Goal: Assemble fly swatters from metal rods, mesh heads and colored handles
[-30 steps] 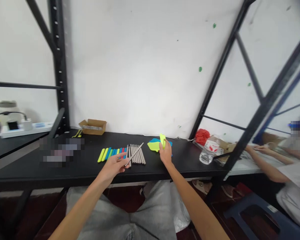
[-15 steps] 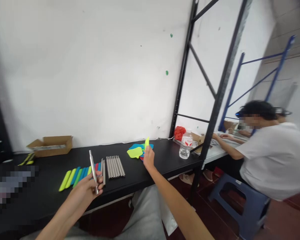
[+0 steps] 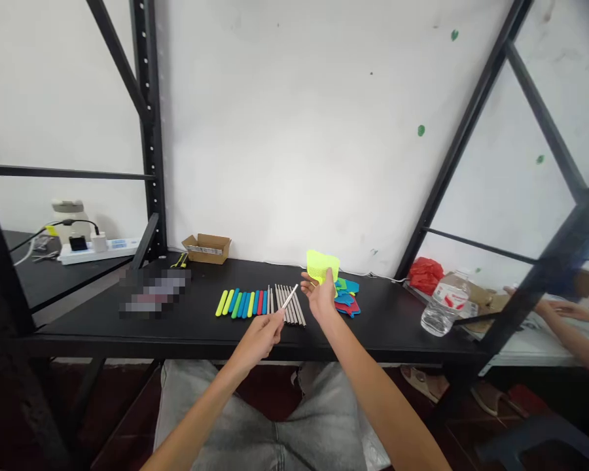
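My left hand (image 3: pixel 262 337) is closed around a shiny metal tube (image 3: pixel 290 296) that points up and to the right. A yellow-green perforated fly swatter head (image 3: pixel 322 265) stands upright in my right hand (image 3: pixel 321 296), pinched near its lower end. The tube's tip is close to my right hand but apart from the swatter head. Behind my right hand lies a pile of blue, red and green swatter heads (image 3: pixel 348 305). Just beyond my left hand, several metal tubes (image 3: pixel 294 313) lie side by side, with a row of coloured handles (image 3: pixel 243 304) to their left.
An open cardboard box (image 3: pixel 209 248) stands at the back of the black table (image 3: pixel 191 337). On the right are a water bottle (image 3: pixel 446 304), a red plastic bag (image 3: pixel 425 276) and a black rack post (image 3: pixel 530 281). Another person's arms (image 3: pixel 569 324) reach in beyond it.
The view has turned left. My right hand has raised the yellow-green swatter head from the pile. My left hand has brought the tube rightward, and the hands are closer together.
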Demonstrator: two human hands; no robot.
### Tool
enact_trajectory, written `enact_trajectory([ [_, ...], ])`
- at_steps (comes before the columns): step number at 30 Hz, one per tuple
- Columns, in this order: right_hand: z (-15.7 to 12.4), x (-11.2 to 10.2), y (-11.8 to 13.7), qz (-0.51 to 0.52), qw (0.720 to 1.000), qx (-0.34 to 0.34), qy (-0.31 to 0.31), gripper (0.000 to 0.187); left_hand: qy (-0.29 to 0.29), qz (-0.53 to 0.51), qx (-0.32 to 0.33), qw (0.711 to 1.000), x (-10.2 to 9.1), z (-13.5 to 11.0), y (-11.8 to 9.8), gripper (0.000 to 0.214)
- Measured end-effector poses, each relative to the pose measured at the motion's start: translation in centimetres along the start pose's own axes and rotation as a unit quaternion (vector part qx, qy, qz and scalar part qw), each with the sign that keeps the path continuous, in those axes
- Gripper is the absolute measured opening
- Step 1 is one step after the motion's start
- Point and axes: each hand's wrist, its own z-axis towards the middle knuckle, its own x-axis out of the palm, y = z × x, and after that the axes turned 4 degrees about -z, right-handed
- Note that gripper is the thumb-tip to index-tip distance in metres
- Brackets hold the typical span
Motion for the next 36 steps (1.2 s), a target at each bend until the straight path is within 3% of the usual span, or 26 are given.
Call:
enact_trajectory([
  [3,-2.1,3.7,0.1,0.037,0.996,0.036,0.071,0.048,-0.017,-0.009,0.019,1.0,0.6,-0.1,0.0,0.057],
  [5,-3.4,5.7,0.2,0.047,0.994,0.057,0.085,0.046,-0.035,-0.018,0.034,0.999,0.8,-0.2,-0.2,0.058],
  [11,-5.6,8.6,-0.1,0.042,0.993,0.026,0.112,0.043,-0.046,-0.083,0.061,0.994,0.9,-0.7,-1.0,0.059],
  [18,-6.1,9.4,-0.2,-0.015,0.986,-0.028,0.166,0.05,-0.039,-0.104,0.084,0.99,0.6,-0.8,-1.3,0.057],
  [26,-5.8,8.6,-0.4,-0.084,0.982,-0.027,0.166,0.054,-0.035,-0.093,0.076,0.992,0.6,-1.0,-1.4,0.057],
  [36,-6.4,8.6,-0.5,-0.031,0.985,-0.034,0.164,0.048,-0.001,-0.124,0.062,0.99,0.4,-0.8,-1.1,0.058],
])
